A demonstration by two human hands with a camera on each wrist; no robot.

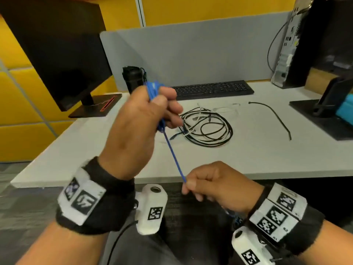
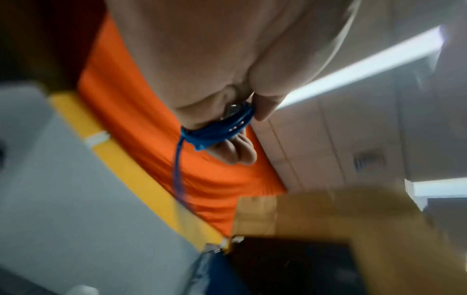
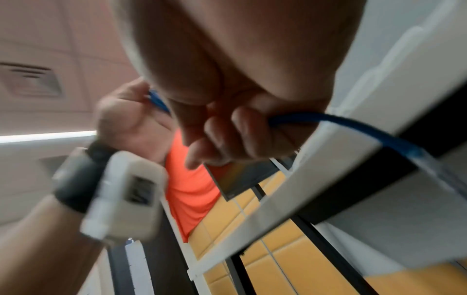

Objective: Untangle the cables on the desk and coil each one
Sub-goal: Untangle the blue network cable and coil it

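Both hands grip one blue cable [image 1: 172, 153]: left hand [image 1: 137, 123] its coil, right hand [image 1: 214, 184] its tail

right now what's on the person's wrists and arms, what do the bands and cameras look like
Both forearms are bare, with no sleeves. Each wrist wears a wide black fabric band carrying white patches printed with black square tag patterns: left band, right band. A white rounded camera housing hangs under each wrist, each with a black-and-white tag: left camera, right camera. A thin black cable trails from the left one.
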